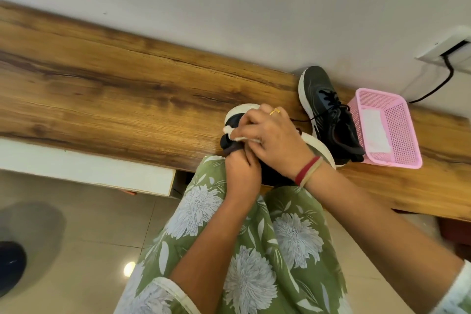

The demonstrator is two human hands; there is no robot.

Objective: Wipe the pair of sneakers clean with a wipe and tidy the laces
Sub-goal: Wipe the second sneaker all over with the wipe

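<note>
Wooden benchtop (114, 79), frame centre: gripping black white-soled sneaker (233, 121) in left hand (240, 173), rubbing it with crumpled white wipe (244, 139) pinched in right hand (275, 135); next, probably turning it to reach unwiped sides.

A sheet (374, 132) lies in the basket (397, 135) on the surface (102, 79). One sneaker (328, 115) sits just left of the basket, the other sneaker (240, 109) farther left, at the near edge.
</note>
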